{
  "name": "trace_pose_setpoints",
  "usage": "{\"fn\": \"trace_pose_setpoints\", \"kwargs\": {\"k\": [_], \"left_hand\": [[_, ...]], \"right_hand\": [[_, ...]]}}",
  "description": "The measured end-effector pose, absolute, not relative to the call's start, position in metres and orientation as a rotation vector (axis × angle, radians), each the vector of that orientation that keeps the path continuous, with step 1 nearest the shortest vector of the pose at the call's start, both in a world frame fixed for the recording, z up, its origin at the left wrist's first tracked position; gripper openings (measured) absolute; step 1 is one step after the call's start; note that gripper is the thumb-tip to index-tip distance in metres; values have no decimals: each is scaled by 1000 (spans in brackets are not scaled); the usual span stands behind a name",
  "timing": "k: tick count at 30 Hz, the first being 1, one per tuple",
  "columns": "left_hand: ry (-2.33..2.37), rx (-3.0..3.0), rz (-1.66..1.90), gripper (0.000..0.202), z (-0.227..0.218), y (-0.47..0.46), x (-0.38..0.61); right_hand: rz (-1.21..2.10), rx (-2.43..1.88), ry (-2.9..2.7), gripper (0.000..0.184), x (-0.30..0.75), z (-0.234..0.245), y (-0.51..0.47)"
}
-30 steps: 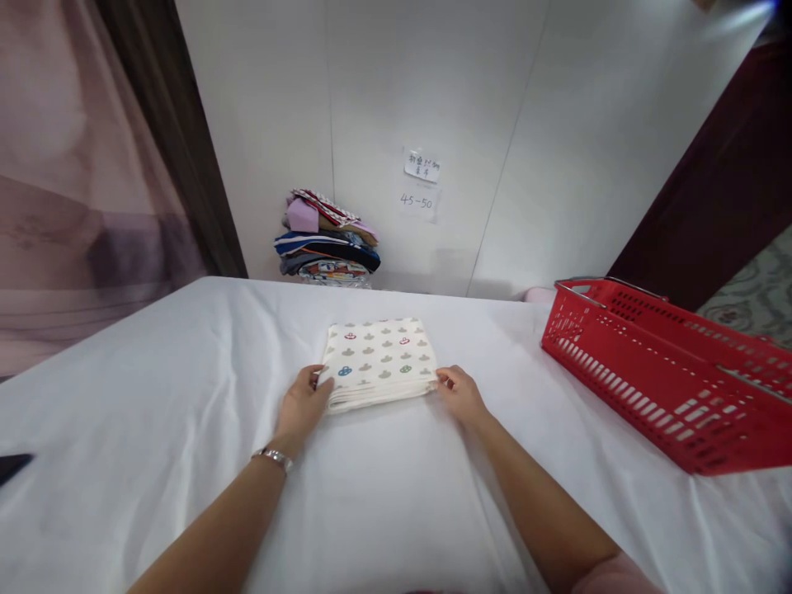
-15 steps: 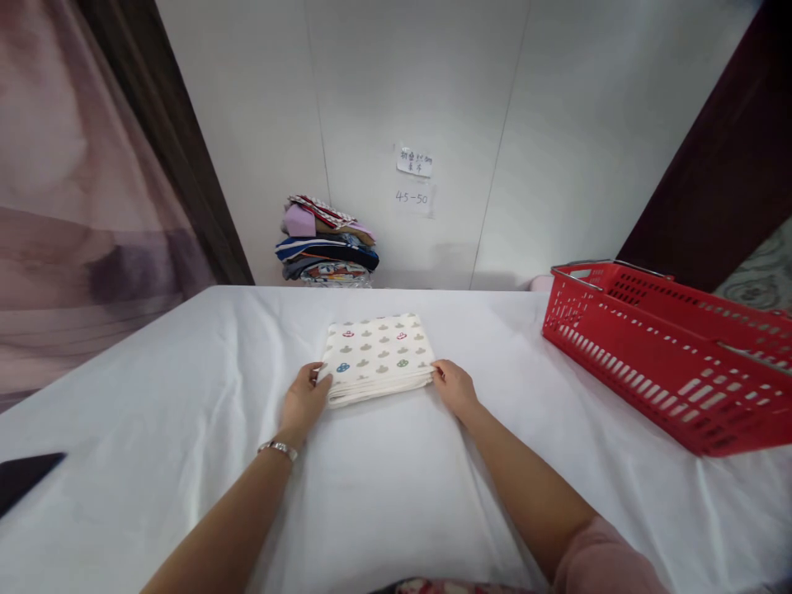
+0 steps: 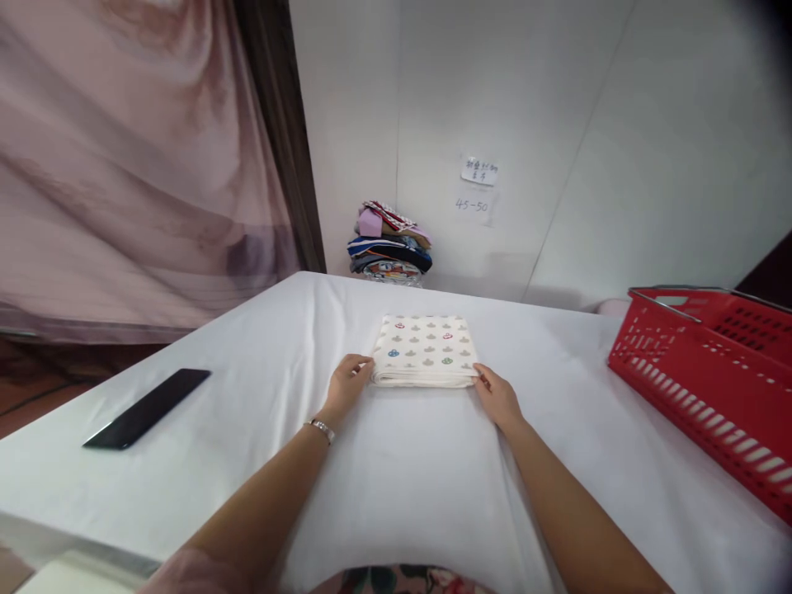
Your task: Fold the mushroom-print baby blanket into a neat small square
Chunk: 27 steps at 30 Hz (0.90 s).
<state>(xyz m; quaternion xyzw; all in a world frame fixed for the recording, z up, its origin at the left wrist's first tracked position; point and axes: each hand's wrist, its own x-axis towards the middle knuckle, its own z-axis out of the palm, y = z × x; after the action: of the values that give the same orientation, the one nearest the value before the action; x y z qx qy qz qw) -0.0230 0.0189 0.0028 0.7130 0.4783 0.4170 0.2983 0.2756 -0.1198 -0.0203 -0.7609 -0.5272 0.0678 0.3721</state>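
Observation:
A folded white cloth [image 3: 426, 342] lies flat on the white-covered table [image 3: 421, 462]. Its print shows small grey mushroom-like shapes, with a few in red, blue and green. Several layers show along its near edge. My left hand [image 3: 347, 384] has its fingers closed at the cloth's left near corner; the exact grip of the fingertips is partly hidden. At the right near corner, my right hand [image 3: 497, 396] pinches the edge between thumb and fingers.
A red plastic basket [image 3: 699, 371] with metal handles stands on the right. To the left lies a flat black object [image 3: 148, 410], perhaps a phone. Behind the table's far edge rises a pile of folded fabrics [image 3: 389, 243]. A pink curtain [image 3: 136, 165] hangs at left.
The view has swung left, so the basket sits further right and more of the black object and curtain shows. Both hands stay at the cloth's near corners.

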Motion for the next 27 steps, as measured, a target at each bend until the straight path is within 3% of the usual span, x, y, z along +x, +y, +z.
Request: {"fn": "trace_pose_setpoints", "kwargs": {"k": [16, 27], "left_hand": [[1209, 2117, 858, 28, 10, 1, -25], [1214, 2348, 832, 7, 11, -2, -16]], "right_hand": [[160, -1872, -1332, 40, 281, -28, -116], [95, -1853, -1276, 36, 277, -25, -117]]}}
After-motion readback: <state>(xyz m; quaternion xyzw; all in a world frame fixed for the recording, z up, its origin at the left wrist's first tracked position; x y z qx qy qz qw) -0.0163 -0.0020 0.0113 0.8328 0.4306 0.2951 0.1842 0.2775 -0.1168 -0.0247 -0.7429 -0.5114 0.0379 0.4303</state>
